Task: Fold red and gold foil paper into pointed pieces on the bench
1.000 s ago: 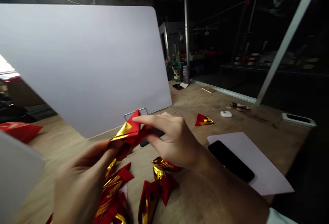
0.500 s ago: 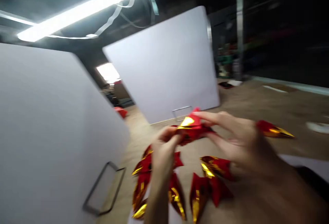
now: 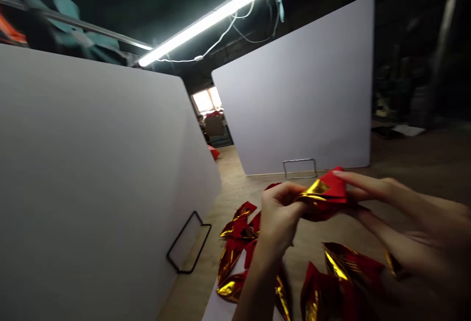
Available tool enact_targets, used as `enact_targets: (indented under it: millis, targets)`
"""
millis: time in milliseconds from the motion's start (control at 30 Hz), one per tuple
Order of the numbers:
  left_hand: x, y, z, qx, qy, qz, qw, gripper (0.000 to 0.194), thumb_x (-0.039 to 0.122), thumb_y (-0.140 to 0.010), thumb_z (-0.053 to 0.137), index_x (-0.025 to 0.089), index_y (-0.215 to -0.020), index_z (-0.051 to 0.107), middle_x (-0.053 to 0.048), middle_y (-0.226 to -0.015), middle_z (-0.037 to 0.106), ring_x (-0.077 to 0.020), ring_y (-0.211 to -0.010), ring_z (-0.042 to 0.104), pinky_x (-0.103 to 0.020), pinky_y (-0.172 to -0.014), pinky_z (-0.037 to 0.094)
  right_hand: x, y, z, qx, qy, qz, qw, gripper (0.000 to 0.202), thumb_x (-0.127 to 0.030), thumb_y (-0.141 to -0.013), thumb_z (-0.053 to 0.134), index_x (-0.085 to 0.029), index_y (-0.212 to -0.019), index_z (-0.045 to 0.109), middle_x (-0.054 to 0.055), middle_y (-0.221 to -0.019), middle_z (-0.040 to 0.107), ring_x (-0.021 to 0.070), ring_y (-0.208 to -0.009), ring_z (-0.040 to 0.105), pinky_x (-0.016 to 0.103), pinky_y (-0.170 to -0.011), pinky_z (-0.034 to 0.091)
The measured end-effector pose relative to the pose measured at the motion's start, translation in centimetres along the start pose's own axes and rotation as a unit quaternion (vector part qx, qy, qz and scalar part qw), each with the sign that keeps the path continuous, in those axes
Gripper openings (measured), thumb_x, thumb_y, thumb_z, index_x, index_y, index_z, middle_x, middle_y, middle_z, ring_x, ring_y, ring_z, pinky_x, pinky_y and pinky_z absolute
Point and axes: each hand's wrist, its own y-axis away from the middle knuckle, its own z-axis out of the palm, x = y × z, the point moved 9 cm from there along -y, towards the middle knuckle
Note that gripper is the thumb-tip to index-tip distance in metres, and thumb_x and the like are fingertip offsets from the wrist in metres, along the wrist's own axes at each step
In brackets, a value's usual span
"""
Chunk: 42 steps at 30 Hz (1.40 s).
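A red and gold folded piece (image 3: pixel 329 191), pointed in shape with a shiny gold lining, is held up above the table between both hands. My left hand (image 3: pixel 279 215) pinches its gold end between thumb and fingers. On the red end, the fingers of my right hand (image 3: pixel 405 220) press from above and below. Below the hands lie several similar pieces, among them a red and gold piece (image 3: pixel 228 259) left of my left wrist and another piece (image 3: pixel 318 291) between the forearms. My arms hide parts of the pile.
Two large white boards stand upright, one on the left (image 3: pixel 91 178) and one at the back (image 3: pixel 301 95). Wire stands jut from their feet, a black stand (image 3: pixel 206 245) and a thinner stand (image 3: pixel 315 166). White paper (image 3: pixel 213 306) lies under some pieces. A lit tube lamp (image 3: pixel 213 19) hangs overhead.
The camera view has turned left, so boards, lamp and pieces appear further right. Both hands still hold the same piece, which now shows at a slightly different tilt.
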Motion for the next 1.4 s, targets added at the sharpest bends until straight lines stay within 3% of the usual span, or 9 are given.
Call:
enact_targets:
  millis: [133,267,400,600,800,1033,1200,1267,1400]
  targets:
    - [0.3,-0.1,-0.4,0.022,-0.002,0.014,1.000,0.014,0.017,-0.060,0.083,0.015,-0.067,0.071,0.001,-0.063,0.070,-0.0122,-0.054,0.065,-0.021,-0.054,0.055,-2.2,-0.7,0.3,-0.028,0.046,-0.025,0.998,0.055,-0.002,-0.090,0.060,-0.033,-0.136,0.061,-0.001,-0.112,0.077,0.0185,-0.099,0.075,0.029,-0.083,0.064]
    - [0.5,-0.1,-0.5,0.013,-0.042,0.038,0.998,0.015,0.025,-0.068,0.083,0.015,-0.075,0.074,0.000,-0.067,0.072,-0.0127,-0.060,0.067,-0.020,-0.058,0.056,-2.3,-1.0,0.3,-0.023,0.057,-0.032,0.998,0.051,0.000,-0.093,0.059,-0.026,-0.136,0.060,-0.002,-0.110,0.077,0.0122,-0.094,0.072,0.023,-0.087,0.059]
    - [0.3,-0.3,-0.2,-0.017,-0.086,0.039,0.995,0.021,0.031,-0.073,0.082,0.015,-0.086,0.078,-0.004,-0.079,0.076,-0.0162,-0.071,0.070,-0.024,-0.066,0.059,-2.2,-1.1,0.2,-0.016,0.058,-0.032,0.998,0.049,0.002,-0.092,0.060,-0.023,-0.134,0.060,-0.001,-0.110,0.077,0.0115,-0.095,0.072,0.022,-0.089,0.057]
    - [1.1,-0.1,-1.2,0.057,-0.119,0.080,0.988,0.016,0.027,-0.071,0.080,0.015,-0.081,0.076,-0.002,-0.075,0.074,-0.0149,-0.066,0.068,-0.022,-0.062,0.057,-2.9,-1.3,1.0,-0.035,0.039,-0.058,0.997,0.052,0.008,-0.089,0.055,-0.019,-0.133,0.060,0.001,-0.109,0.078,0.0123,-0.099,0.072,0.024,-0.091,0.056]
    - [0.2,-0.4,-0.5,0.007,-0.109,0.058,0.992,0.030,0.037,-0.076,0.081,0.014,-0.094,0.076,-0.006,-0.083,0.076,-0.0202,-0.074,0.071,-0.029,-0.069,0.060,-2.5,-1.3,0.8,-0.019,0.043,-0.052,0.998,0.050,0.006,-0.090,0.057,-0.019,-0.133,0.061,0.001,-0.111,0.077,0.0119,-0.100,0.071,0.024,-0.092,0.055]
    - [0.6,-0.1,-1.0,0.052,-0.102,0.092,0.989,0.026,0.036,-0.075,0.083,0.015,-0.089,0.075,-0.004,-0.080,0.075,-0.0162,-0.070,0.069,-0.024,-0.065,0.057,-2.9,-1.2,0.8,-0.013,0.041,-0.069,0.997,0.047,0.006,-0.091,0.057,-0.018,-0.131,0.061,0.000,-0.109,0.077,0.0110,-0.100,0.071,0.023,-0.092,0.053]
    - [0.2,-0.4,0.5,-0.052,-0.101,0.048,0.992,0.030,0.034,-0.078,0.082,0.015,-0.101,0.076,-0.006,-0.091,0.077,-0.0174,-0.079,0.070,-0.026,-0.074,0.057,-2.3,-1.2,0.3,0.004,0.082,-0.056,0.995,0.045,0.003,-0.093,0.057,-0.021,-0.131,0.061,0.000,-0.108,0.078,0.0128,-0.092,0.071,0.026,-0.085,0.054]
    - [-0.2,-0.6,0.4,-0.069,-0.094,0.034,0.993,0.026,0.032,-0.077,0.083,0.015,-0.096,0.076,-0.004,-0.083,0.075,-0.0149,-0.071,0.068,-0.024,-0.069,0.055,-2.4,-1.1,0.4,-0.003,0.074,-0.062,0.995,0.047,0.004,-0.093,0.056,-0.021,-0.132,0.060,0.000,-0.109,0.077,0.0127,-0.094,0.072,0.026,-0.087,0.054]
    - [-0.6,-0.9,-0.6,-0.036,-0.078,0.025,0.996,0.016,0.022,-0.072,0.080,0.015,-0.072,0.066,0.002,-0.064,0.065,-0.0107,-0.060,0.060,-0.021,-0.060,0.050,-2.8,-1.1,1.0,-0.023,0.063,-0.078,0.995,0.049,0.006,-0.092,0.053,-0.021,-0.133,0.059,0.000,-0.107,0.077,0.0126,-0.099,0.071,0.026,-0.091,0.054]
